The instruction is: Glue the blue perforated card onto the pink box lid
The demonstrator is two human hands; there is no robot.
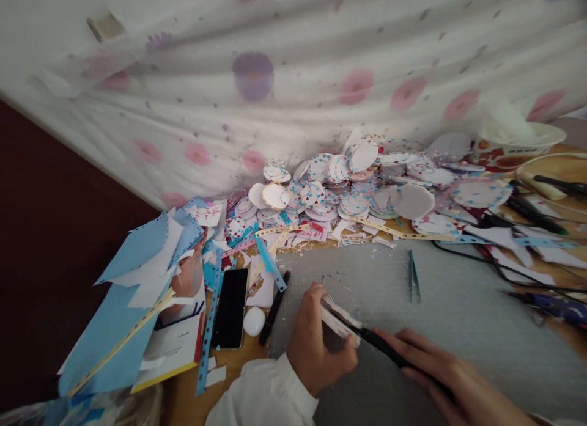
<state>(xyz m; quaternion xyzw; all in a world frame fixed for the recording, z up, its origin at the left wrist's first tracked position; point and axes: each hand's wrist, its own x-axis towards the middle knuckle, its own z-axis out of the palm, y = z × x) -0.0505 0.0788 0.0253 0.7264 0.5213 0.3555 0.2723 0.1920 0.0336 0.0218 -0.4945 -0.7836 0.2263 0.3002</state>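
Nearest to us, our left hand [316,346] curls over a small stack of paper pieces [337,316], fingers on top and thumb below, pinching it against the grey cutting mat [458,316] so that it does not slide. Our right hand [440,371] is wrapped round a black-handled craft knife [380,346], whose tip meets the stack's near edge; the low, slanted grip looks suited to drawing a blade along the paper. The blade itself is too small and blurred for us to make out, and the right wrist is cut off by the picture's edge.

Just left of the mat lie a black marker [274,310], a white eraser-like lump [254,321] and a dark phone [230,307], set aside within reach but off the working surface. Further left, blue and white paper sheets [132,279] overlap a booklet and hide most of it. Tweezers [414,279] rest on the mat, well apart from the hands.

Beyond the mat, a heap of round paper cut-outs [330,187] with dotted edges is piled on the wooden table [559,169] against a flowered cloth [293,77], seemingly pushed back to keep the mat free. To the right, cables and dark tools [532,212] cross the scraps, and a patterned bowl [513,148] stands at the far edge; its contents are too washed out to name.
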